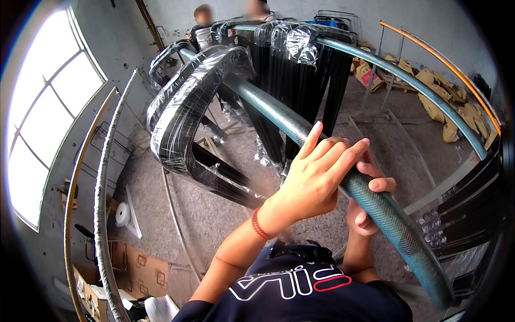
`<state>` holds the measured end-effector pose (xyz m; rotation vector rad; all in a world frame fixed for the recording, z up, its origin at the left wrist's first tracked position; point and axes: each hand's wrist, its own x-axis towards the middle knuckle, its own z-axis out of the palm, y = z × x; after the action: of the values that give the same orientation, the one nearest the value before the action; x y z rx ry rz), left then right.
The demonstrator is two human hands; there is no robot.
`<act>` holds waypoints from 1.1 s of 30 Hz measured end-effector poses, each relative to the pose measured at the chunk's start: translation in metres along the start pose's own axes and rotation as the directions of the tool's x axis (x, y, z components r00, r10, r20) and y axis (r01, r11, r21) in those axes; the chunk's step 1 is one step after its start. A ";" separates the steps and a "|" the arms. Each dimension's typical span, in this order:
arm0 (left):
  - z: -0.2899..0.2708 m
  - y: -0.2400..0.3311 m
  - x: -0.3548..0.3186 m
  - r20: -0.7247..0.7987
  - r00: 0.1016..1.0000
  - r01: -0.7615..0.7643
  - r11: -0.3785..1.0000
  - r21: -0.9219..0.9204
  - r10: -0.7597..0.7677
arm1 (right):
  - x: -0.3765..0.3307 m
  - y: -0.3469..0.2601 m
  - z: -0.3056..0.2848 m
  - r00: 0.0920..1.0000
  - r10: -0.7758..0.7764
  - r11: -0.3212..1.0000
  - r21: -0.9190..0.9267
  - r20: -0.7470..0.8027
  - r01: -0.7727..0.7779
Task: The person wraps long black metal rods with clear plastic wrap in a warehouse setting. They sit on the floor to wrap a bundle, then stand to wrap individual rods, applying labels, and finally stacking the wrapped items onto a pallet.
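Note:
A long pole covered in blue-green woven-looking wrap [389, 214] slants from the far middle down to the lower right. My left hand [319, 174], with a red beaded band at the wrist, lies over it from the left; one finger points up along the pole and the others bend across. From the right and below, my right hand [370, 212] curls around the same pole, its palm partly hidden. Farther up, a thick loop of black strips in clear film [177, 126] hangs over the pole. Another film-wrapped black bundle [300, 45] hangs behind.
A second blue-green pole [413, 75] and an orange pole [445, 61] curve along the right. Brown paper sacks [450, 104] lie against the back wall. Two people [204, 29] stand at the far end. Thin poles [102, 214] and a white roll [123, 214] are at left.

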<state>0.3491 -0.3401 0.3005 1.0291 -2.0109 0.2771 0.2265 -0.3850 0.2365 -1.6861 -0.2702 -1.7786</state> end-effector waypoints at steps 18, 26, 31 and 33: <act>0.001 -0.001 0.000 -0.025 0.999 0.040 0.999 -0.029 -0.040 | 0.005 0.006 -0.001 0.999 -0.046 0.999 -0.016 0.029 0.047; 0.000 -0.002 -0.003 0.013 0.999 0.038 0.999 0.016 -0.039 | 0.003 0.006 0.003 0.999 -0.045 0.999 0.004 0.002 0.045; 0.011 -0.006 -0.004 -0.135 0.989 -0.062 0.998 0.000 0.062 | -0.008 0.008 -0.007 0.998 -0.061 0.997 -0.050 0.007 0.061; 0.015 -0.005 -0.005 -0.164 0.984 -0.074 0.997 0.001 0.073 | -0.009 0.004 -0.004 0.999 -0.028 0.999 -0.046 -0.035 0.026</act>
<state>0.3461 -0.3482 0.2862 0.9002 -1.9021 0.3838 0.2252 -0.3871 0.2263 -1.6879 -0.2399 -1.8451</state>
